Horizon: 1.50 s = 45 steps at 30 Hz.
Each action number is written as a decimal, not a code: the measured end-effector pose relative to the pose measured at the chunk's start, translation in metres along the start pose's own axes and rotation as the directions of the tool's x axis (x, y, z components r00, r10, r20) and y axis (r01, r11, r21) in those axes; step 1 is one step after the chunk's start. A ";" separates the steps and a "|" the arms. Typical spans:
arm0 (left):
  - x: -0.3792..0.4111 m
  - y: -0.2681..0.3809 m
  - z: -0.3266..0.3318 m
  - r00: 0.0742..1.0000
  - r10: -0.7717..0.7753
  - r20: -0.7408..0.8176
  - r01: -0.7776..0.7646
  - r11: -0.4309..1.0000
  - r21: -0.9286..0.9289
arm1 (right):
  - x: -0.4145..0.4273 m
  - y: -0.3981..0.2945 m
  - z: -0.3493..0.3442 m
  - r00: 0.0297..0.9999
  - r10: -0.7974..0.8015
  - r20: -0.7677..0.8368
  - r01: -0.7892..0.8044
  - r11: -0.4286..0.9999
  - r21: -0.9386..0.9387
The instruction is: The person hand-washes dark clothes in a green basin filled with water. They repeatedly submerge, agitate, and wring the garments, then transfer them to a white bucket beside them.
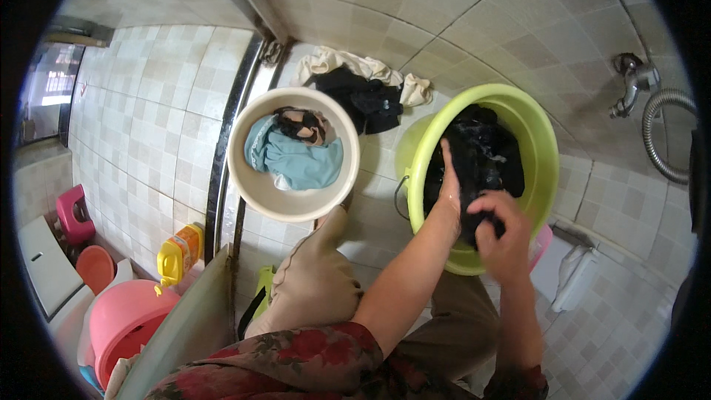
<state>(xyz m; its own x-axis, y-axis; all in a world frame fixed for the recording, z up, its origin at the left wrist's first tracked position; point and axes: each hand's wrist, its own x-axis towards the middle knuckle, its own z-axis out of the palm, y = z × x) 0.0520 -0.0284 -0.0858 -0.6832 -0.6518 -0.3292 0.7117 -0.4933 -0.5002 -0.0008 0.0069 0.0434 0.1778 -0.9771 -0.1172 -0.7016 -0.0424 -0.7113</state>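
A large yellow-green plastic bucket (540, 139) stands before me with wet black cloth (483, 144) in it. My left hand (451, 178) is inside the bucket, flat against the cloth on its left side, partly hidden by it. My right hand (502, 233) is at the bucket's near side with curled fingers gripping a fold of the black cloth; it is somewhat blurred. Left of the bucket stands a cream basin (238, 164) holding a light blue garment (305, 161) and a black and peach-coloured cloth (303, 125).
Black clothes (355, 94) and cream cloth (416, 90) lie on the floor by the wall. A tap (633, 86) with a metal hose (658, 133) is at right. Left, beyond a door track, are a yellow bottle (180, 253) and pink tub (125, 300).
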 end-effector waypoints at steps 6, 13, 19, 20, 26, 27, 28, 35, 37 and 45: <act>0.011 -0.003 -0.065 0.983 0.040 -0.177 -0.032 0.998 0.045 | 0.009 0.017 0.046 0.984 -0.176 -0.003 0.175 0.980 -0.097; 0.027 -0.034 -0.032 0.804 0.295 -0.516 -0.144 0.939 0.311 | 0.044 0.117 0.020 0.896 0.289 -0.339 -0.344 0.932 -0.115; 0.012 -0.009 -0.053 0.914 0.151 -0.376 -0.182 0.982 -0.048 | 0.027 0.021 0.056 0.975 -0.011 -0.223 -0.051 0.961 -0.273; 0.010 -0.013 -0.050 0.920 0.143 -0.365 -0.180 0.981 -0.070 | 0.038 0.040 0.052 0.964 0.079 -0.253 -0.156 0.941 -0.301; 0.023 -0.052 -0.025 0.709 0.305 -0.635 0.091 0.854 0.512 | 0.066 0.158 -0.018 0.865 0.299 -0.402 -0.446 0.824 -0.348; 0.021 -0.048 -0.020 0.655 0.343 -0.673 0.091 0.849 0.521 | 0.064 0.156 -0.021 0.838 0.316 -0.445 -0.466 0.839 -0.281; 0.021 -0.044 -0.015 0.598 0.377 -0.707 0.092 0.844 0.528 | 0.059 0.153 -0.019 0.879 0.262 -0.398 -0.388 0.879 -0.277; 0.015 -0.018 -0.040 0.394 0.516 -0.760 -0.107 0.848 0.520 | 0.038 0.144 0.089 0.980 0.073 0.185 0.049 0.814 -0.579; 0.018 -0.015 -0.044 0.420 0.580 -0.698 -0.139 0.801 0.582 | 0.065 0.153 0.104 0.934 0.284 0.216 -0.044 0.692 -0.721; 0.002 0.007 0.003 0.624 0.462 -0.630 -0.323 0.887 0.331 | 0.070 0.160 0.047 0.956 0.285 -0.064 -0.290 0.955 -0.071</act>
<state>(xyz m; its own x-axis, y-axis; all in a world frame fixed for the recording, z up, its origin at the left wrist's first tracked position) 0.0559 -0.0352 -0.0874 -0.2008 -0.2721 -0.9411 0.9058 -0.4175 -0.0726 -0.0684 -0.0585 -0.1110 -0.0741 -0.9598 -0.2709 -0.7704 0.2276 -0.5956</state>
